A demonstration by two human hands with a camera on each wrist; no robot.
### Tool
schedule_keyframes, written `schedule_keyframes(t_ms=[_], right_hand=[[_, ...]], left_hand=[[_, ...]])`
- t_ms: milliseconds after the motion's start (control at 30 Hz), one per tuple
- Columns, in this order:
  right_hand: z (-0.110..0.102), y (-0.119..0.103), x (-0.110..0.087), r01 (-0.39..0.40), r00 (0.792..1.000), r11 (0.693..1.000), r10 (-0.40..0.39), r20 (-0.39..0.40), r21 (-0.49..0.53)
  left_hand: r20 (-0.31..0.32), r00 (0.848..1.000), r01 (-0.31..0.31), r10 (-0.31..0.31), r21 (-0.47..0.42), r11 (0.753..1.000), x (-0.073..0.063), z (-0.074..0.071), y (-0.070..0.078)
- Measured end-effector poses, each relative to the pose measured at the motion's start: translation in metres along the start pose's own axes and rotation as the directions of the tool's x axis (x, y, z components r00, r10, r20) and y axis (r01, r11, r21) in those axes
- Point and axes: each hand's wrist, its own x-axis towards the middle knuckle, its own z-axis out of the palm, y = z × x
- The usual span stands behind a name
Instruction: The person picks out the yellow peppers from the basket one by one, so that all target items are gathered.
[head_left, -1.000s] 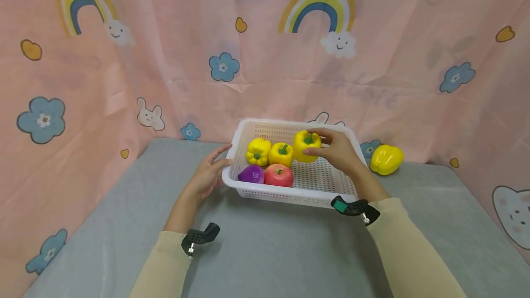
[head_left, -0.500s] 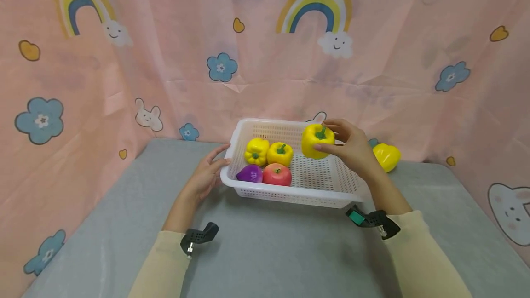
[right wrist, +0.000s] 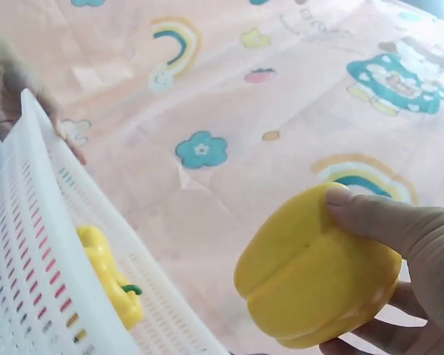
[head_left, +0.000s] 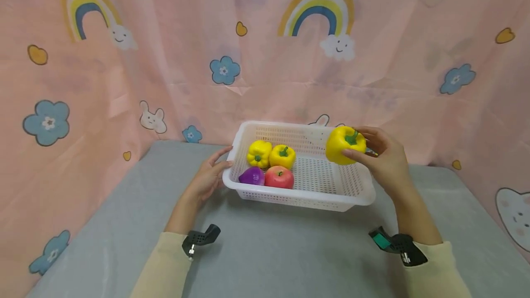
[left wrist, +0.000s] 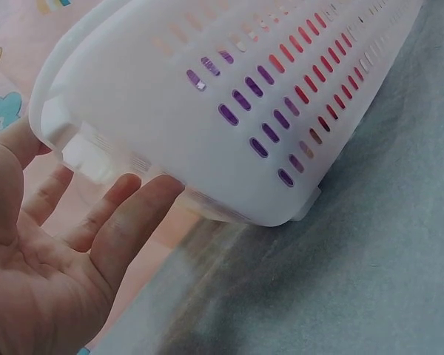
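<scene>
In the head view my right hand (head_left: pixel 387 162) holds a yellow bell pepper (head_left: pixel 340 145) above the right end of a white perforated basket (head_left: pixel 290 193). The right wrist view shows the thumb on one side of this pepper (right wrist: pixel 311 274) and fingers beneath it. My left hand (head_left: pixel 205 176) touches the basket's left end; in the left wrist view its fingers (left wrist: pixel 137 222) lie fairly straight against the outer wall. Inside, gathered on the left, are two yellow bell peppers (head_left: pixel 259 154), a red apple (head_left: pixel 279 177) and a purple onion-like vegetable (head_left: pixel 252 176).
The basket stands on a grey-covered table (head_left: pixel 290 252), close to a pink patterned curtain (head_left: pixel 269 95) at the back. A black camera mount sits on each wrist (head_left: pixel 200 237). The right hand and arm block part of the table's right side.
My right hand has carried the yellow bell pepper rightward, from over the basket's middle to its right end. The loose pepper right of the basket is now hidden behind that hand. The left hand stays put.
</scene>
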Motion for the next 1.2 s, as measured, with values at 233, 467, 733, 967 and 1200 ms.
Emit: schedule_keyframes(t_ms=[233, 467, 733, 967, 1200], right_hand=[[-0.014, -0.004, -0.005, 0.041, 0.995, 0.998, -0.036, -0.095, 0.053], [-0.017, -0.010, -0.012, 0.056, 0.989, 0.988, -0.034, -0.147, 0.146], [-0.030, -0.010, -0.010, 0.066, 0.978, 0.988, -0.035, -0.207, 0.141], [-0.035, -0.006, -0.007, 0.045, 0.958, 0.976, 0.019, -0.287, 0.215], [-0.039, 0.003, -0.003, 0.041, 0.942, 0.960, 0.055, -0.332, 0.275]], left_hand=[[-0.013, 1.000, -0.002, 0.002, 0.004, 1.000, 0.000, 0.003, -0.002], [-0.010, 1.000, -0.006, 0.007, 0.036, 0.999, 0.000, 0.001, -0.003], [-0.006, 1.000, -0.015, 0.016, 0.034, 0.999, 0.000, 0.002, -0.003], [-0.005, 1.000, -0.024, 0.024, 0.032, 0.999, 0.000, 0.002, -0.002], [0.012, 0.999, -0.036, 0.036, 0.025, 0.999, -0.002, 0.002, -0.001]])
